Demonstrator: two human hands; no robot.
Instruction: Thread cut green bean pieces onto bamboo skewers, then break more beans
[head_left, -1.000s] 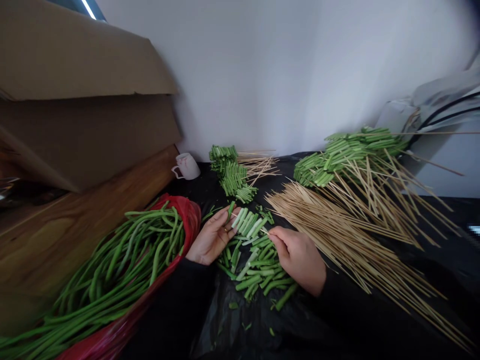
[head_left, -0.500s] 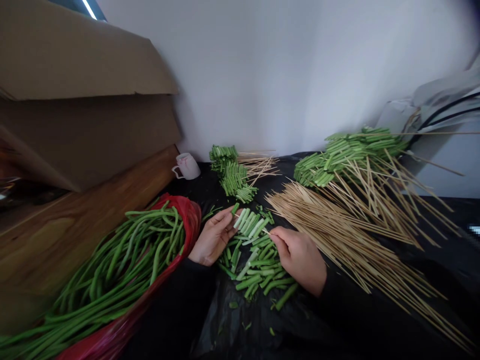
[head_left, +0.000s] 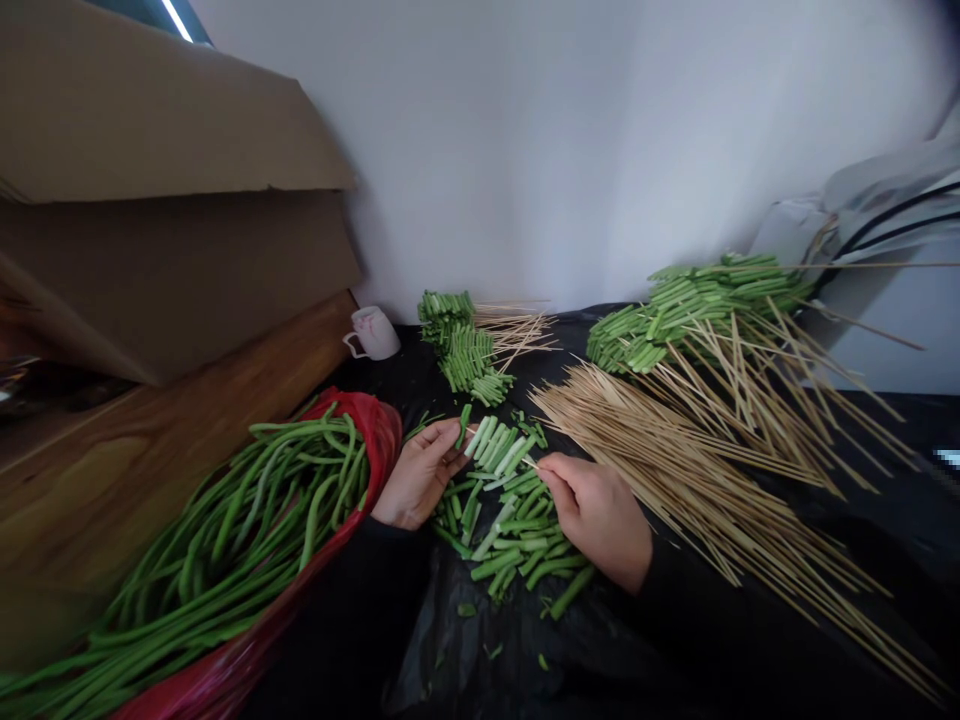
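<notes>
Green bean piece [head_left: 464, 422] | I judge light, crisp; hold mid-length | left fingers [head_left: 446, 438] pinch it | right fingers [head_left: 553, 468] pinch skewer [head_left: 529, 461]

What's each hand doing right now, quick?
Left hand: closed, pinching a short piece of green bean.
Right hand: closed, gripping a stick threaded with bean pieces.

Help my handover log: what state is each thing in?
Left hand: pinching a cut bean piece
Right hand: pinching a skewer
Skewer: partly threaded with bean pieces
Loose bean pieces: cut short, heaped on black plastic
Red bag: open, beans showing
Long beans: uncut, in the bag
Bare skewers: lying in a loose spread
Threaded skewers: piled in two places at the back
Mug: contents hidden
Cardboard box: contents not visible
</notes>
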